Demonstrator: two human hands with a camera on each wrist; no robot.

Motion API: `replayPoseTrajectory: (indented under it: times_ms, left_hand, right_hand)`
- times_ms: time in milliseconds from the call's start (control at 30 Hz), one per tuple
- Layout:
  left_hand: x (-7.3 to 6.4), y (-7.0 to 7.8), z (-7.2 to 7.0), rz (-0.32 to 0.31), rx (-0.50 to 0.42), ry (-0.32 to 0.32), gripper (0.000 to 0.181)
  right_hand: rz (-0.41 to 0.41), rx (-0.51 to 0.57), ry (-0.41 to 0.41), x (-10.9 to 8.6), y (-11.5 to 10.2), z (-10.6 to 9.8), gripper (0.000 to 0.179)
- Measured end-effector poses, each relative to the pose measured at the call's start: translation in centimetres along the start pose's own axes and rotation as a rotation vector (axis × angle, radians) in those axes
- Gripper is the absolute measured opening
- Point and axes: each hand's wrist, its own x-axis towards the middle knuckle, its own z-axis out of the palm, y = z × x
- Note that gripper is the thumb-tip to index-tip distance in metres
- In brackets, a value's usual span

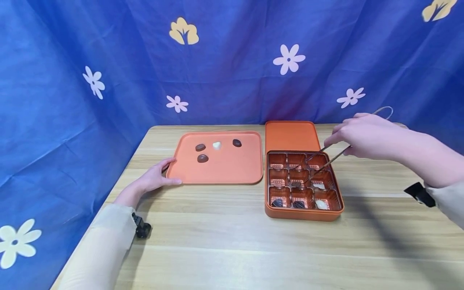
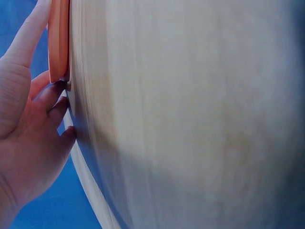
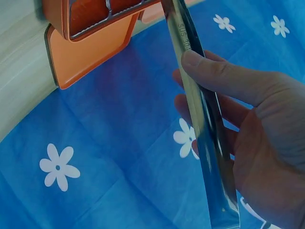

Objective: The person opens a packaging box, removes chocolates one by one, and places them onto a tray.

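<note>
My left hand (image 1: 154, 177) holds the near left corner of a salmon-pink tray (image 1: 224, 173), with the thumb along its near edge and fingers at the side. On the tray lie a white chocolate (image 1: 216, 145) and several brown ones, including a round one (image 1: 202, 158). My right hand (image 1: 373, 135) grips metal tongs (image 1: 331, 161), thumb on one arm in the right wrist view. The tongs' arms stand apart, their tips down in the divided orange box (image 1: 304, 214). A dark chocolate (image 1: 296, 184) sits in the centre compartment near the tips; whether they touch it I cannot tell.
An orange lid (image 1: 291, 135) lies behind the box. In the box's front row are dark chocolates (image 1: 277, 202) and a white one (image 1: 321, 204); another pale piece (image 1: 319, 186) sits behind. A blue flowered curtain (image 1: 232, 80) hangs behind the wooden table (image 1: 224, 233).
</note>
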Motion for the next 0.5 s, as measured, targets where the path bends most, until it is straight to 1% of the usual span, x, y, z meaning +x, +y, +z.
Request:
replayPoseTrajectory:
  times_ms: [133, 233, 367, 500]
  left_hand:
    - [-0.1, 0.1, -0.1, -0.003, 0.002, 0.001, 0.100]
    - [-0.1, 0.0, -0.1, -0.003, 0.003, -0.001, 0.100]
    - [-0.1, -0.1, 0.0, -0.002, -0.005, -0.001, 0.101]
    - [-0.2, -0.1, 0.1, -0.005, -0.014, -0.002, 0.101]
  right_hand:
    - [-0.041, 0.001, -0.012, 1.1, -0.2, 0.1, 0.050]
    - [-0.052, 0.014, -0.029, 1.7, -0.4, 0.2, 0.050]
    - [-0.041, 0.034, -0.046, 2.1, -0.2, 0.5, 0.048]
    - [-0.012, 0.059, -0.042, 1.8, 0.1, 0.3, 0.049]
